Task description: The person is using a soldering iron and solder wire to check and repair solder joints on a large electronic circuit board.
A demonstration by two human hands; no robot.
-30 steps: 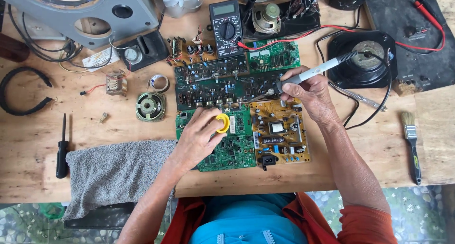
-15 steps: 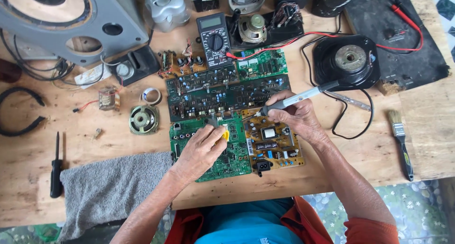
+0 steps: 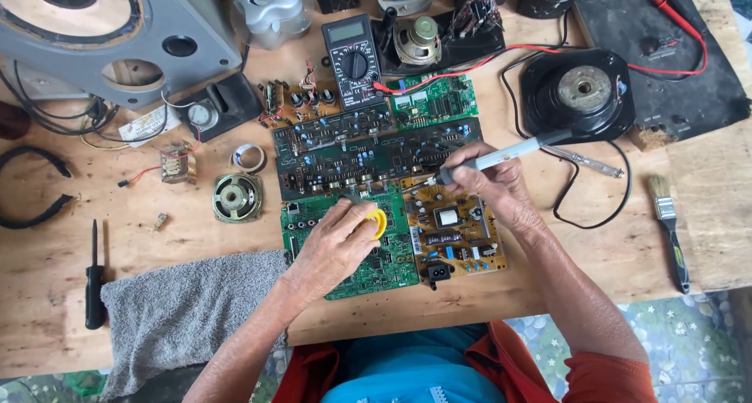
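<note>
The right hand [image 3: 493, 185] has its fingers pinched round the grey handle of a soldering iron [image 3: 501, 156], tip down at the edge of the yellow circuit board [image 3: 458, 234]; the iron looks light and stiff, best held by that handle well back from the hot tip. The left hand [image 3: 333, 250] curls its fingers over a small yellow solder spool [image 3: 378, 221] resting on the green circuit board [image 3: 368, 266] mid-tabletop [image 3: 196, 238], a light, rigid thing whose thin wire would bend easily. Against half a second ago both hands sit much the same, though the view has tipped, showing less of the multimeter [image 3: 352, 58] row's far side.
</note>
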